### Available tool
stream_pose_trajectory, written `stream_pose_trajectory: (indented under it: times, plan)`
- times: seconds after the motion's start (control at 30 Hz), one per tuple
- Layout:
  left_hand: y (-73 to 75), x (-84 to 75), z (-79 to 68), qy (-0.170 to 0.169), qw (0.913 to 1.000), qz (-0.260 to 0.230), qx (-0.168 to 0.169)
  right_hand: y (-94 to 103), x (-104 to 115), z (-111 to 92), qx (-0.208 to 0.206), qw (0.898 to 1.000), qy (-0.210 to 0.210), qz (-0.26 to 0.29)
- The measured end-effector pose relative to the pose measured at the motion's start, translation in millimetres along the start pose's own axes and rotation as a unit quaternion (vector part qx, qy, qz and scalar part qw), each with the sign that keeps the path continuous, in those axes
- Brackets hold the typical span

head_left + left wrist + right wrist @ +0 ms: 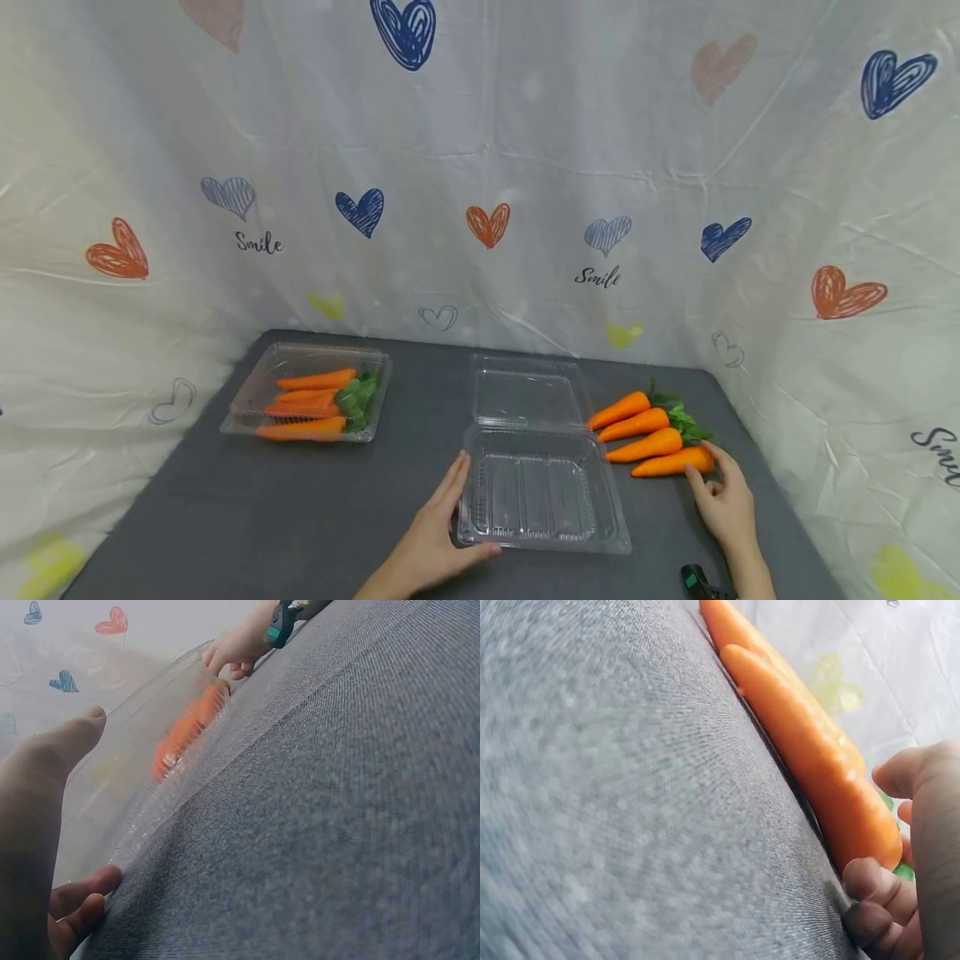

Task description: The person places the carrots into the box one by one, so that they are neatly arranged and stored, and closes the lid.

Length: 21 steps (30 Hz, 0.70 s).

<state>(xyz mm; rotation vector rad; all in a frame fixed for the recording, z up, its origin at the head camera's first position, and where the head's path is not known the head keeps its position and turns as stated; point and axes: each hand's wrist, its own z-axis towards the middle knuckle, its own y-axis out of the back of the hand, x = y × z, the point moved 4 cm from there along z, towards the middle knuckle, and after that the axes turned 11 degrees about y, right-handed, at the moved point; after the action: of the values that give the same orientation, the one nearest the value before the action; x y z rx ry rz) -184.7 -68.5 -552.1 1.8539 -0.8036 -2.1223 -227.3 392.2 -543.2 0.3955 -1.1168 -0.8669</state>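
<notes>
Lying lidded-side back, a clear plastic clamshell box (540,492) stands unfolded on the table with nothing in it. My left hand (431,533) rests against its left side, fingers straight along the wall and thumb at the front corner. Several orange carrots (643,446) with green tops lie in a row right of the box. My right hand (726,500) has thumb and fingers around the thick end of the nearest carrot (667,463). In the right wrist view, fingertips (864,879) touch that end of the carrot (817,757), which lies on the cloth.
A shut clear box (251,400) holding several carrots and green leaves stands at the table's back left. Dark grey cloth (300,525) covers the table. A heart-printed curtain (450,108) hangs behind and at both sides. A black band (697,581) sits on my right wrist.
</notes>
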Motion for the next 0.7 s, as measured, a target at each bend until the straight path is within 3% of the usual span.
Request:
stream_pose_trajectory:
  times: [0.2,0.47,0.7]
  plan:
    - [-1.1,0.2,-0.8,-0.002,0.9998,0.007,0.017,4.3,-2.6,-4.7,0.023,1.0,0.009,-0.015]
    - [0.9,-1.4,2.0,-0.011,0.9999,0.005,0.01,17.7,-15.1,-5.2,0.083,0.995,-0.057,0.013]
    - [2.0,-4.1,-0.8,-0.009,0.9995,0.03,-0.006,18.0,-17.4,-7.9,0.094,0.993,-0.031,0.06]
